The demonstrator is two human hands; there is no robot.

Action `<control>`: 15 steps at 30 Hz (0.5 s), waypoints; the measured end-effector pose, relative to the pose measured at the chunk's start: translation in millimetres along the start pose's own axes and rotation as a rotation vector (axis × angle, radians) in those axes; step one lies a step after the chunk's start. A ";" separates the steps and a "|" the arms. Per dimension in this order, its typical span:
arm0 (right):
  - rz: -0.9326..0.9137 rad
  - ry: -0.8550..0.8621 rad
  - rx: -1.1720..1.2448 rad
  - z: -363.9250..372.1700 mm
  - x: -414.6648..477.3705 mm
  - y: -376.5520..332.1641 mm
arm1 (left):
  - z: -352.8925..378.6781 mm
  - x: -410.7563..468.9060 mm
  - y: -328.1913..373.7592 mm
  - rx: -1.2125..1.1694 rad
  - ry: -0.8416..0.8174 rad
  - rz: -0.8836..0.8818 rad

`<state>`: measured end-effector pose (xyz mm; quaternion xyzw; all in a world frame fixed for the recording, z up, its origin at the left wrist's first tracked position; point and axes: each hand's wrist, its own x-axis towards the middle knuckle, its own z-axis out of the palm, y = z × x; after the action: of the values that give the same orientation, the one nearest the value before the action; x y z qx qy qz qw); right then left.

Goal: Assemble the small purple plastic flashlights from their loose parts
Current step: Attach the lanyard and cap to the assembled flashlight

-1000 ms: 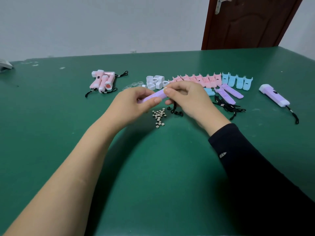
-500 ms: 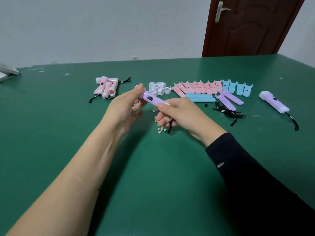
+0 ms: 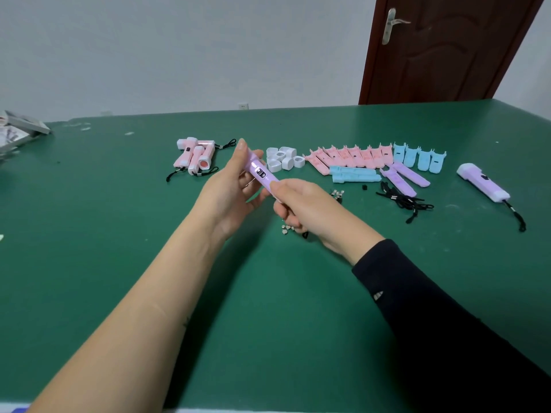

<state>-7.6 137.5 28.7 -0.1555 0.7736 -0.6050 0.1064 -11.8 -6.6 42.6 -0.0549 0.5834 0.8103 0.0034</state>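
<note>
Table (image 3: 119, 234) layout unchanged. You've lifted the purple flashlight (image 3: 262, 175) clear of the parts and tilted it switch-up since a second ago. Left hand (image 3: 229, 189) grips its head end, right hand (image 3: 301, 204) pinches the tail. Body looks closed, so probably inspecting. Two purple shells (image 3: 402, 180) untouched.

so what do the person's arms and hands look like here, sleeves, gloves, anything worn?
Both hands are bare: no gloves, rings or watch visible on the left hand or the right hand. The left forearm is uncovered for all of its visible length. The right arm wears a long black sleeve ending at the wrist, with a small white striped logo on the forearm.
</note>
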 end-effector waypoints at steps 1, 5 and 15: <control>-0.009 0.027 -0.033 3.7 -0.1 0.1 | 0.9 -0.9 -0.2 -0.017 0.000 -0.008; -0.032 0.138 -0.174 13.6 -2.0 3.3 | 5.2 -3.0 -6.1 -0.020 0.025 -0.037; -0.041 0.215 -0.069 3.0 -4.6 2.9 | 13.4 -7.7 -6.7 0.065 -0.209 -0.039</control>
<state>-2.5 137.1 25.1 -0.1091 0.7974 -0.5935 0.0050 -4.8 8.6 41.1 0.0185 0.6046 0.7921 0.0818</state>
